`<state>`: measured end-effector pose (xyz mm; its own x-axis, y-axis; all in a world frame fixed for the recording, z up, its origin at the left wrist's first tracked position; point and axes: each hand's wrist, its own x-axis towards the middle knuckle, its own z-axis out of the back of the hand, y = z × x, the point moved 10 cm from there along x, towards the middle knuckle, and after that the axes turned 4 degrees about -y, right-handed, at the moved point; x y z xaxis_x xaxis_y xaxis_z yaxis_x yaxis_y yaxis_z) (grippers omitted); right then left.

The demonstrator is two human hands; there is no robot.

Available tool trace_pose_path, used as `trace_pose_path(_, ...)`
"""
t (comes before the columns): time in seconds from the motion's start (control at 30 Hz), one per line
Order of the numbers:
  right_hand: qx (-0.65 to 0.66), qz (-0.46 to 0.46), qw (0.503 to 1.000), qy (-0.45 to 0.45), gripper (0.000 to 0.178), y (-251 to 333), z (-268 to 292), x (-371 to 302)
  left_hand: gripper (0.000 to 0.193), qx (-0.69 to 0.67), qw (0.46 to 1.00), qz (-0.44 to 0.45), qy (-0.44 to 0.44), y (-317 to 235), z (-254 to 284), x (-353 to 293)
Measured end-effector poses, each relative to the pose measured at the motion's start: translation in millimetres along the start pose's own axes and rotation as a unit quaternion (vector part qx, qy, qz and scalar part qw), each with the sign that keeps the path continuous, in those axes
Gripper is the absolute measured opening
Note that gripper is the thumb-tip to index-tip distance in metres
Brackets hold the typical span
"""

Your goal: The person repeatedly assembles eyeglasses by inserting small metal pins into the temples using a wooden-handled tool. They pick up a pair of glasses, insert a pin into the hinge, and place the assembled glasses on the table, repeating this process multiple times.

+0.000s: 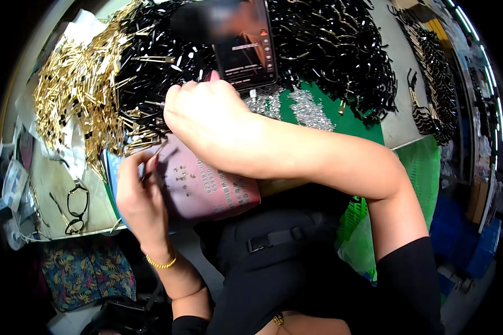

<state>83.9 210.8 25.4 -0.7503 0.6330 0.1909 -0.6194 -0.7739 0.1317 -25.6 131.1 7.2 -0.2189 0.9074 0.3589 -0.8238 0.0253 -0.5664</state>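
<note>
My left hand [137, 187] is curled at the left edge of a pink printed packet [207, 192]. Thumb and fingers pinch a thin metal clip piece [161, 147]. My right arm reaches across to the left, and my right hand [207, 111] is closed above the packet's far edge, beside the piles. A slim dark piece [155, 104] shows at its knuckles; its fingertips are mostly hidden. Several tiny dark bits [183, 174] lie on the packet. Left of the hands is a heap of gold metal clip pieces [75, 84], next to a big heap of glossy black clip pieces [330, 44].
A phone [243, 58] with a lit screen stands among the black pieces. Small silver springs [313, 111] lie on a green mat [369, 125]. Eyeglasses [77, 204] rest at the left table edge. More black pieces [430, 78] line the right, above a green bag [422, 167].
</note>
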Motion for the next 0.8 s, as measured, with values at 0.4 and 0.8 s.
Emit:
trace_pose_path(0.4,0.476,-0.217,0.840,0.142,0.021,-44,38,-161,0.009,-0.151,0.988,-0.005,0.033,-21,-21,-21)
trace_pose_path(0.8,0.555,-0.279,0.777,0.101,0.019,-51,27,-215,0.019,-0.260,0.928,-0.169,0.206,-146,-64,-74)
